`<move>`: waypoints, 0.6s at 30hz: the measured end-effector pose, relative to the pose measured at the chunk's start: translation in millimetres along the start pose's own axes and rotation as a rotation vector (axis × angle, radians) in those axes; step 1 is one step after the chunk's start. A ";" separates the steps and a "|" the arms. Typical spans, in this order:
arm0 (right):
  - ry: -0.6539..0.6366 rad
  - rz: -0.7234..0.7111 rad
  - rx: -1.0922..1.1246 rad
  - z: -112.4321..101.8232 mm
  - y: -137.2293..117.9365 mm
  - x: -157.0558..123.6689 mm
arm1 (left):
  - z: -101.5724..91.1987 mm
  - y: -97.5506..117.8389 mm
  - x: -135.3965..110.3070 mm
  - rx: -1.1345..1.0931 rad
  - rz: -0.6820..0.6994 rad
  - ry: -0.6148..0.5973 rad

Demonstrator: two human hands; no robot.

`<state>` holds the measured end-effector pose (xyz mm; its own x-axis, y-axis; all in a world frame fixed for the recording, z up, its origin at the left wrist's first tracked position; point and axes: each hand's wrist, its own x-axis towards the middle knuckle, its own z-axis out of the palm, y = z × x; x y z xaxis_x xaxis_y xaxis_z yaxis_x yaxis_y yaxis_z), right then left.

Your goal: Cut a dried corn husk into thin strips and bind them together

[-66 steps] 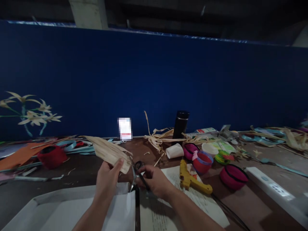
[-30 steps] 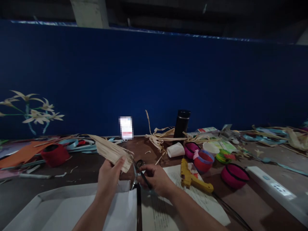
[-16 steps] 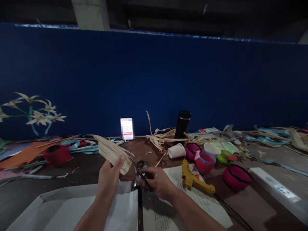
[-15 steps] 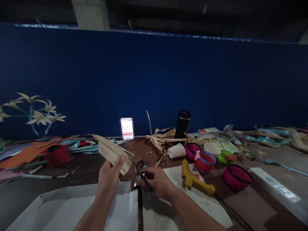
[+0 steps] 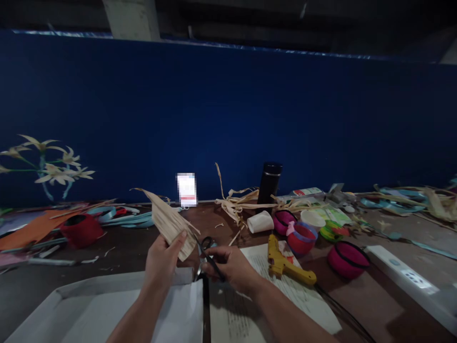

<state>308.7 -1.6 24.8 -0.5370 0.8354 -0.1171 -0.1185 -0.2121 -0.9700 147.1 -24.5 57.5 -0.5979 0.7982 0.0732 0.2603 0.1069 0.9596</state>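
My left hand (image 5: 164, 255) is closed on a pale, dry husk sheet (image 5: 170, 221), thumb on top, with its narrow tip pointing up and left. Black-handled scissors (image 5: 207, 252) are in my right hand (image 5: 230, 269), whose fingers are curled round the handles. The scissors' blades lie beside the husk's right edge; whether they touch it I cannot make out. Below my left hand is a white box or tray (image 5: 103, 305), and a printed sheet of paper (image 5: 257, 255) lies under my right forearm.
A yellow glue gun (image 5: 287, 264) rests on the paper, its cord trailing right. Behind are a white cup (image 5: 260, 222), a black bottle (image 5: 269, 186), husk strips (image 5: 235, 205) and a lit phone (image 5: 187, 189). A power strip (image 5: 403, 274) lies at right, a red roll (image 5: 80, 230) at left.
The whole view has shifted slightly. The husk is a little more upright in my left hand, and the scissors stay in my right hand.
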 end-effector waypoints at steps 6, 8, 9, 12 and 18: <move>-0.021 -0.009 0.011 -1.9 -2.9 -1.2 | 2.0 2.0 -1.8 0.025 -0.004 -0.022; -0.029 -0.014 0.016 -2.6 -1.6 -0.7 | 1.9 1.4 -1.1 0.032 0.002 -0.025; -0.034 -0.020 0.015 -3.1 -0.7 -0.3 | 1.7 0.9 -0.7 0.037 0.006 -0.025; -0.042 -0.034 -0.004 -4.8 1.9 0.8 | 1.4 -0.5 0.3 0.039 0.013 -0.026; -0.051 -0.036 -0.006 -4.9 -0.5 -0.4 | 0.4 3.3 -1.6 -0.025 -0.005 -0.056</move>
<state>313.1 0.7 24.2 -0.5740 0.8158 -0.0713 -0.1338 -0.1793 -0.9747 149.2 -25.2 60.4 -0.5554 0.8299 0.0535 0.2376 0.0967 0.9665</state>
